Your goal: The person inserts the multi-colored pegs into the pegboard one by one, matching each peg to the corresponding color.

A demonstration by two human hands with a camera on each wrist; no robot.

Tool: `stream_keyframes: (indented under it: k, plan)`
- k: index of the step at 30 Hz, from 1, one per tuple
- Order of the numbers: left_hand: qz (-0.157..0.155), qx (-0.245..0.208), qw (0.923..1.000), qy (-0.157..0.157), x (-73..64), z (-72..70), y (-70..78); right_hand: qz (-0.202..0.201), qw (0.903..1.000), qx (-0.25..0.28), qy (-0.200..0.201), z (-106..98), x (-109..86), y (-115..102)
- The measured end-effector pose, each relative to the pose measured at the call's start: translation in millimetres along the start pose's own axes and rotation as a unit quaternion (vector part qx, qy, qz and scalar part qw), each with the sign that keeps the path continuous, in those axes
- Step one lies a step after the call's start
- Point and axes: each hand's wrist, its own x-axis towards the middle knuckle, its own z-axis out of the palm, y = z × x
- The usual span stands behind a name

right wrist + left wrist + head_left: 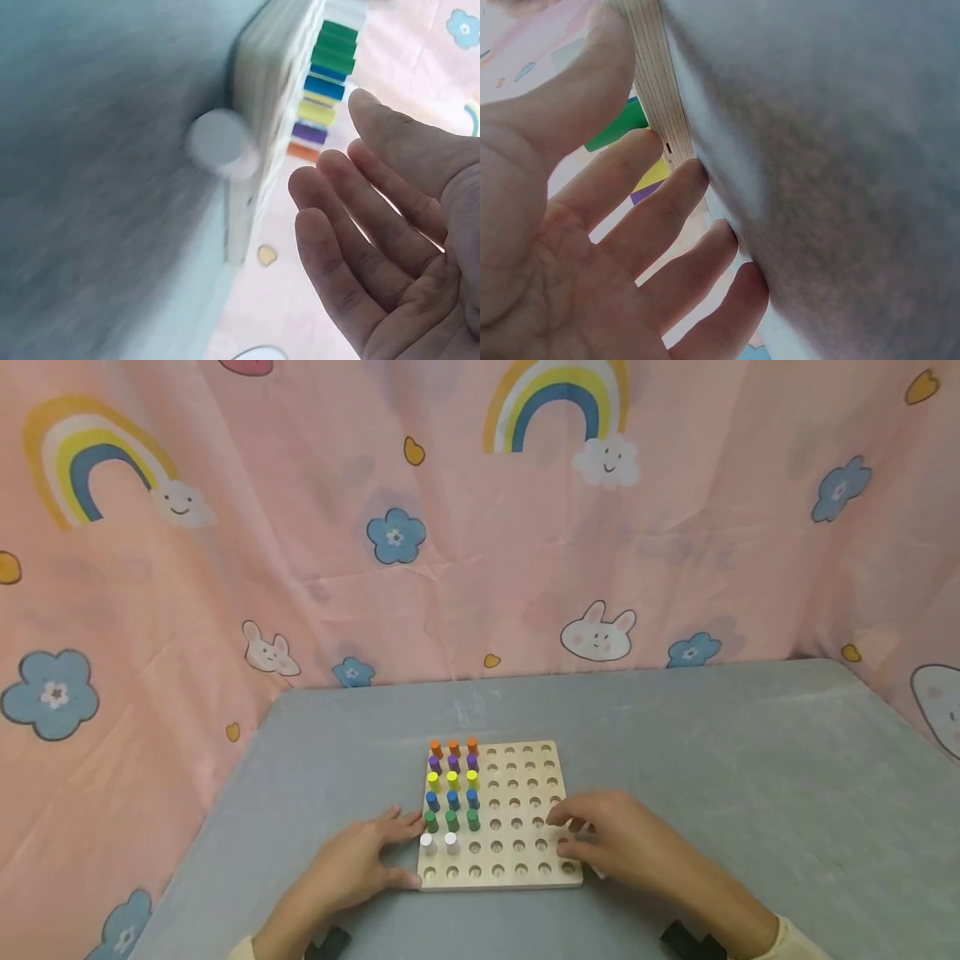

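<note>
A pale wooden pegboard (pixel 508 857) lies on the table. Its left columns hold rows of three orange, purple, yellow, blue and green pegs, with two white pegs (pixel 451 842) in the row in front of the green. My left hand (pixel 360 860) rests at the board's left side, thumb at the near corner and fingers spread along the edge. Over the right edge hovers my right hand (pixel 618 839), fingers loosely bent and apart from the thumb, holding nothing. A loose white peg (pixel 221 142) is on the table against the board's right side, mostly hidden by that hand in the head view.
The grey table (pixel 720 760) extends around the board on all sides. Behind it hangs a pink curtain (pixel 465 610) printed with rainbows, flowers and rabbits. The board's right-hand columns and its nearest row show bare holes.
</note>
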Motion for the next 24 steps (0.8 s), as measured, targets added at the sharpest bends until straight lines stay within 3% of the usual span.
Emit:
stream_keyframes:
  k: [7,15,24]
  plan:
    - [0.004,0.005,1.0000,0.004,-0.6,2.0,-0.8,0.010,0.9998,-0.015,-0.006,1.0,-14.3,15.6]
    - [0.003,0.005,1.0000,-0.002,-0.2,2.0,-1.4,0.073,0.9963,-0.040,-0.024,-1.0,-15.0,20.8]
    - [0.003,0.004,1.0000,-0.002,-0.4,1.8,-1.2,0.066,0.9965,-0.035,-0.038,0.0,-14.9,25.0]
